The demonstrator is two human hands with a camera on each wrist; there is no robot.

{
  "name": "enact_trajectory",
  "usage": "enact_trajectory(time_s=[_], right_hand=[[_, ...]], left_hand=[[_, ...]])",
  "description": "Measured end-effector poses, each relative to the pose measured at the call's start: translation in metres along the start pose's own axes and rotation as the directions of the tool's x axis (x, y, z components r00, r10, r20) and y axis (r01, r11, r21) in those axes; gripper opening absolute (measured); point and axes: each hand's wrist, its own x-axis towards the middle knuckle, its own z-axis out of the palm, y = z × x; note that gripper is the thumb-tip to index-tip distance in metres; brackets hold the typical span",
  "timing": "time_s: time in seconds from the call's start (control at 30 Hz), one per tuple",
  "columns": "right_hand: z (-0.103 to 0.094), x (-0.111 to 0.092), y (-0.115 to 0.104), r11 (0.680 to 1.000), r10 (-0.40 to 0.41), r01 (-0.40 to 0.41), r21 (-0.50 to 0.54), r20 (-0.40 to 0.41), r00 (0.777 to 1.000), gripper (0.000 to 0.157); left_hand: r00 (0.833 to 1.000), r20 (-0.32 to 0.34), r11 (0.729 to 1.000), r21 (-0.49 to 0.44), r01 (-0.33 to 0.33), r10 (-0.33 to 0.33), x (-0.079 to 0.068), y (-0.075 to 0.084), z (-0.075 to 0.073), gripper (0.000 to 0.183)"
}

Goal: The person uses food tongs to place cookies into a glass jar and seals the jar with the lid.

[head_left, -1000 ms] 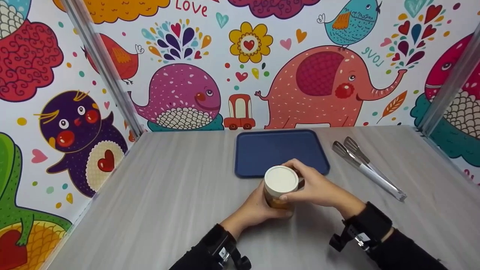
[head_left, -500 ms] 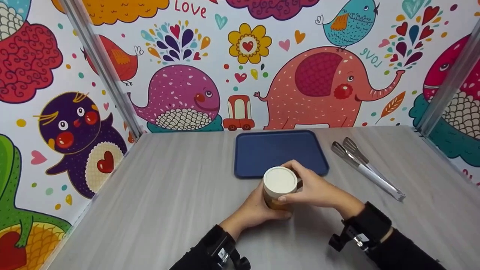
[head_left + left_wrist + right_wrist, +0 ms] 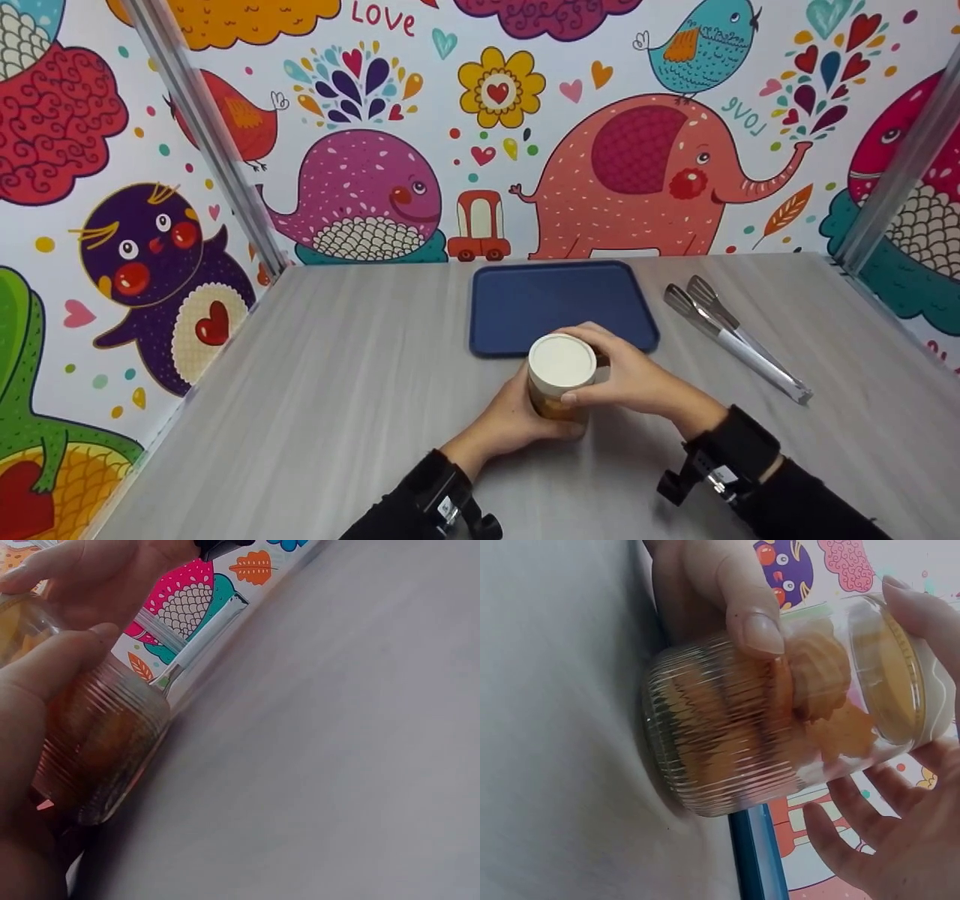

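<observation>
A clear glass jar (image 3: 727, 735) with a ribbed lower body holds orange-brown pieces that look like biscuits or crackers. It stands upright on the table, in front of the tray. Its round cream lid (image 3: 562, 361) is on. My left hand (image 3: 510, 420) grips the jar's body from the left, the thumb across the near side. At the top right, my right hand (image 3: 634, 379) holds the lid, thumb on its near edge and forefinger round the far side. The other right fingers (image 3: 885, 832) spread loosely beside the jar in the right wrist view.
A dark blue rectangular tray (image 3: 559, 304) lies behind the jar, near the back wall. Metal tongs (image 3: 757, 362) lie right of the tray on the grey table (image 3: 360, 375). Patterned walls (image 3: 360, 180) with metal posts enclose the back and sides.
My right fingers have shifted slightly leftward round the far side of the lid. The jar and my left hand stay in place.
</observation>
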Motion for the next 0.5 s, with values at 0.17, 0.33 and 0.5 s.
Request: enact_trajectory(time_s=[0.17, 0.33, 0.5], right_hand=[[0.0014, 0.001, 0.0001, 1.0, 0.002, -0.003, -0.018, -0.03, 1.0, 0.073], [0.0032, 0.0015, -0.0028, 0.999, -0.001, -0.002, -0.049, -0.071, 0.997, 0.073], [0.0059, 0.0012, -0.0065, 0.996, 0.035, -0.045, -0.08, -0.113, 0.993, 0.075]], left_hand=[[1.0, 0.0, 1.0, -0.025, 0.006, -0.006, -0.0011, 0.0016, 0.0004, 0.11], [1.0, -0.012, 1.0, -0.03, 0.008, -0.008, -0.002, 0.0017, 0.001, 0.107], [0.999, -0.029, 1.0, -0.016, 0.017, -0.018, -0.002, 0.0017, 0.0016, 0.108]])
